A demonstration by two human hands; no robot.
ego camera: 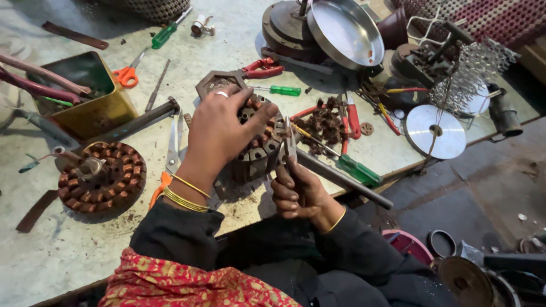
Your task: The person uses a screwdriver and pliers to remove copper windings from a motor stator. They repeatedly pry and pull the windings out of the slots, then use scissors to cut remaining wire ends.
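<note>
My left hand (219, 133), with a ring and gold bangles, presses down on top of a round slotted motor stator core (255, 153) at the table's front edge. My right hand (298, 193) grips the handles of metal pliers (288, 139), whose jaws reach the stator's right side next to my left thumb. A long steel rod (341, 179) juts out from under the stator toward the right. A pile of pulled copper wire scraps (327, 122) lies just behind the pliers.
A second stator wound with copper coils (102, 176) sits at left. A yellow tin (85, 94), orange scissors (128, 74), green screwdrivers (355, 167), red pliers (261, 68), a steel pan (347, 31) and a metal disc (435, 131) crowd the worktable. Parts lie on the floor at right.
</note>
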